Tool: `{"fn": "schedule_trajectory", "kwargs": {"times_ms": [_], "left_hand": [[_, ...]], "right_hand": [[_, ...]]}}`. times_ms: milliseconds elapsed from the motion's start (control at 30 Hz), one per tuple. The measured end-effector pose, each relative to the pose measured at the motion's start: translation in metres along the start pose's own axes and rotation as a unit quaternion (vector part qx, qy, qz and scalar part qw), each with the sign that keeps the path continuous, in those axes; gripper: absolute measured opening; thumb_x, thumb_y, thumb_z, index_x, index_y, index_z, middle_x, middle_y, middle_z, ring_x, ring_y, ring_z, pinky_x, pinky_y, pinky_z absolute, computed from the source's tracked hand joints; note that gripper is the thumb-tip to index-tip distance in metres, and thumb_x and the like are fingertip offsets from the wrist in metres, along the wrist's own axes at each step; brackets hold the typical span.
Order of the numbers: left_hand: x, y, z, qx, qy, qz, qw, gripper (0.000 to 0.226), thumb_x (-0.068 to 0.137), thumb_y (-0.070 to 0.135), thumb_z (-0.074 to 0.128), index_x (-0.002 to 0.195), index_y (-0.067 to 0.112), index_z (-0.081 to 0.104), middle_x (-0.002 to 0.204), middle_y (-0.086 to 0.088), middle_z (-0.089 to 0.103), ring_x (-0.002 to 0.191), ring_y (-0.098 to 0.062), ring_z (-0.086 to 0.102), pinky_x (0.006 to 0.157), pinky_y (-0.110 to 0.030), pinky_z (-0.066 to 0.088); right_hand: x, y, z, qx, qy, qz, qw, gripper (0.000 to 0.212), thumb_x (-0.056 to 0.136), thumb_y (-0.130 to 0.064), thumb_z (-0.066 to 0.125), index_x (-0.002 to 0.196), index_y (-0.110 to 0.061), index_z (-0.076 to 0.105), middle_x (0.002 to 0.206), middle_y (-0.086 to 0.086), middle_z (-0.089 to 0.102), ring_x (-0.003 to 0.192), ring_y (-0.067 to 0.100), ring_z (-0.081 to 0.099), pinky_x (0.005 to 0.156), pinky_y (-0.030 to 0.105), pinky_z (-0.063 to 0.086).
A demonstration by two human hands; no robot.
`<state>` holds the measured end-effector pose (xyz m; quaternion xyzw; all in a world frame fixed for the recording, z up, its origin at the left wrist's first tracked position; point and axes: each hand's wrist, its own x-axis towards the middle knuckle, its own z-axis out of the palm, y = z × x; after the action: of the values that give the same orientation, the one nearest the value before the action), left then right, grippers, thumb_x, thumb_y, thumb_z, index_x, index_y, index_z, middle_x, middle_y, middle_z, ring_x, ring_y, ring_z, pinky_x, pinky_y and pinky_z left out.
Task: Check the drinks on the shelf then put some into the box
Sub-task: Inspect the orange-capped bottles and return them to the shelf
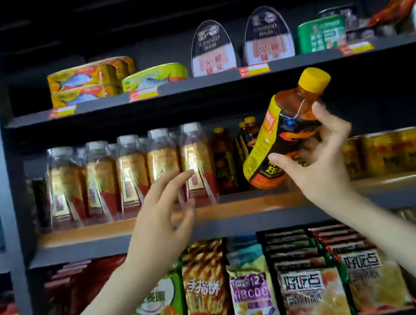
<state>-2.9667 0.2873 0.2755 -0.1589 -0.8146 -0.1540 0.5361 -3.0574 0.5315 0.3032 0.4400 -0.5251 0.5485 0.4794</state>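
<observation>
Right hand (322,165) clamps the yellow-capped bottle (276,139), tilted just off the middle shelf's (241,225) front edge, left hand (161,215) loose-fingered and empty by the clear bottles (132,176), so best turn that label squarely up, grip snug, before boxing.

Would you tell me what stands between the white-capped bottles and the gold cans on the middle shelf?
Head view: a few dark yellow-capped bottles, partly behind the held bottle.

The amber plastic drink bottle (286,127) wears a yellow cap (314,79) and a black-and-yellow label (260,148) with orange print, while the clear white-capped bottles (132,173) carry gold-and-red labels.
</observation>
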Motion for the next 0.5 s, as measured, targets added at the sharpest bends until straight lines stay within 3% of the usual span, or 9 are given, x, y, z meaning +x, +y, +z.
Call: {"fn": "schedule_trajectory", "kwargs": {"times_ms": [167, 267, 367, 467, 500], "left_hand": [[0.036, -0.040, 0.008, 0.059, 0.018, 0.092, 0.994, 0.044, 0.097, 0.037, 0.046, 0.137, 0.021, 0.052, 0.144, -0.006, 0.045, 0.131, -0.019, 0.042, 0.103, -0.032, 0.035], [0.057, -0.058, 0.021, 0.120, 0.008, 0.145, 0.982, 0.052, 0.091, 0.034, 0.052, 0.140, 0.019, 0.050, 0.147, -0.015, 0.042, 0.132, -0.030, 0.041, 0.107, -0.044, 0.034], [0.075, -0.071, 0.035, 0.173, -0.005, 0.178, 0.969, 0.060, 0.090, 0.044, 0.044, 0.145, 0.020, 0.044, 0.152, -0.019, 0.033, 0.140, -0.036, 0.032, 0.114, -0.057, 0.024], [0.087, -0.081, 0.041, 0.220, -0.022, 0.181, 0.958, 0.069, 0.088, 0.057, 0.038, 0.148, 0.024, 0.038, 0.157, -0.019, 0.024, 0.144, -0.037, 0.025, 0.115, -0.060, 0.017], [0.090, -0.085, 0.042, 0.230, -0.024, 0.183, 0.955, 0.071, 0.087, 0.059, 0.037, 0.149, 0.024, 0.037, 0.157, -0.019, 0.023, 0.144, -0.037, 0.023, 0.115, -0.059, 0.016]], "right_hand": [[0.023, 0.027, 0.011, -0.123, -0.048, 0.011, 0.991, 0.087, 0.075, -0.027, 0.078, 0.128, -0.064, 0.019, 0.143, -0.013, 0.034, 0.132, 0.020, 0.046, 0.104, 0.049, 0.045], [0.036, 0.036, 0.017, -0.200, -0.107, 0.097, 0.969, 0.087, 0.078, -0.022, 0.079, 0.129, -0.057, 0.019, 0.141, -0.006, 0.041, 0.127, 0.015, 0.048, 0.108, 0.039, 0.041], [0.041, 0.043, 0.024, -0.238, -0.165, 0.179, 0.940, 0.083, 0.081, -0.022, 0.077, 0.138, -0.044, 0.021, 0.134, -0.002, 0.048, 0.115, 0.012, 0.051, 0.095, 0.023, 0.036], [0.049, 0.050, 0.032, -0.298, -0.210, 0.210, 0.907, 0.082, 0.083, -0.028, 0.075, 0.142, -0.039, 0.019, 0.107, -0.001, 0.053, 0.090, 0.011, 0.049, 0.085, 0.024, 0.034], [0.052, 0.052, 0.035, -0.320, -0.224, 0.212, 0.896, 0.083, 0.084, -0.029, 0.074, 0.143, -0.037, 0.017, 0.107, 0.001, 0.055, 0.087, 0.010, 0.049, 0.083, 0.024, 0.034]]}}
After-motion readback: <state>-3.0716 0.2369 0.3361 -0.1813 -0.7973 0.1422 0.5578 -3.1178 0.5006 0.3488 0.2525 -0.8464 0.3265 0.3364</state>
